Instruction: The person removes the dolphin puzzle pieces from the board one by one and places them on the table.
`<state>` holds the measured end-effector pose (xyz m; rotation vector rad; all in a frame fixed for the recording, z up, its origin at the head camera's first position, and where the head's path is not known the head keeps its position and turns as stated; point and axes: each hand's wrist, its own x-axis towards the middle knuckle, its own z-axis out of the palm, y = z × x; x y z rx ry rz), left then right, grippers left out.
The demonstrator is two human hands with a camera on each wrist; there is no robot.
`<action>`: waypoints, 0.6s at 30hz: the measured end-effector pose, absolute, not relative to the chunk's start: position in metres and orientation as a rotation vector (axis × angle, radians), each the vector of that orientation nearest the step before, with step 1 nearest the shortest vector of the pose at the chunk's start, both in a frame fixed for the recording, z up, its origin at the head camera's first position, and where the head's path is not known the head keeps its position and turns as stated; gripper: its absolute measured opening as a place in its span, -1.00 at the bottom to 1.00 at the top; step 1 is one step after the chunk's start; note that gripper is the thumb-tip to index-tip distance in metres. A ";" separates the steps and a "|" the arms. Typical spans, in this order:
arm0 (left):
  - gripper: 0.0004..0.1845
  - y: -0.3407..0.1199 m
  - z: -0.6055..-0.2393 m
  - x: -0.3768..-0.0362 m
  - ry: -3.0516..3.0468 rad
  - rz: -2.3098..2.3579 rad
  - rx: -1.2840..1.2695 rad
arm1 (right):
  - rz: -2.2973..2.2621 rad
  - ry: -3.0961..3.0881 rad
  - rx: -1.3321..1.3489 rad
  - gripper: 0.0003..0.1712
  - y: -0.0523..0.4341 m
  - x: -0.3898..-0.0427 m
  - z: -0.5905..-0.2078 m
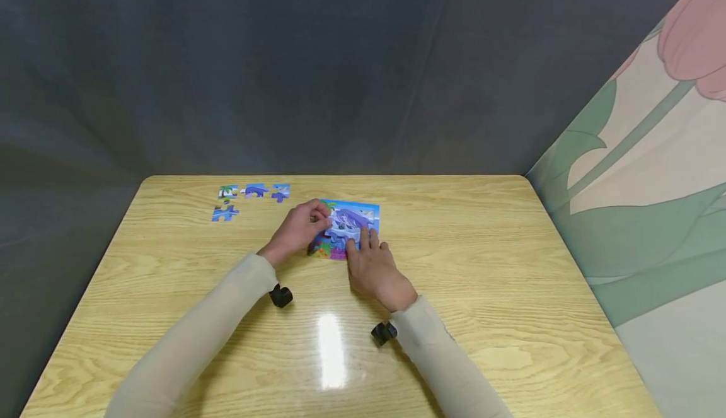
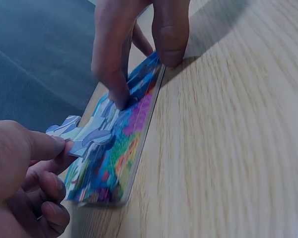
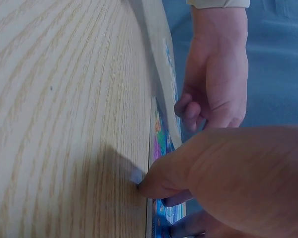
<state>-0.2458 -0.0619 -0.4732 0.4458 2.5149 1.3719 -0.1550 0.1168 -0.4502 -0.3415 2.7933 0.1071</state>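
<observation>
Four loose, flat jigsaw pieces, printed in blue, purple and green, lie on the pale wood-grain table at the left. Next, the left hand pinches a pale-blue and lilac interlocking piece between thumb and finger, over the left part of a thin rectangular board with a colourful sea picture. This piece looks light, stiff and bendable at its knobs; gripping its edges should suit. Rightmost, the right hand rests spread fingertips on the board, thumb at its near edge.
</observation>
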 end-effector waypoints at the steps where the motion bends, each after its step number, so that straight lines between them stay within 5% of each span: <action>1: -0.88 -0.064 -0.473 -0.246 2.522 1.368 0.446 | 0.105 2.793 -0.341 -0.36 0.117 -0.155 -0.450; 18: -0.87 -0.091 -0.470 -0.245 2.555 1.334 0.415 | 0.076 2.794 -0.341 -0.37 0.117 -0.153 -0.448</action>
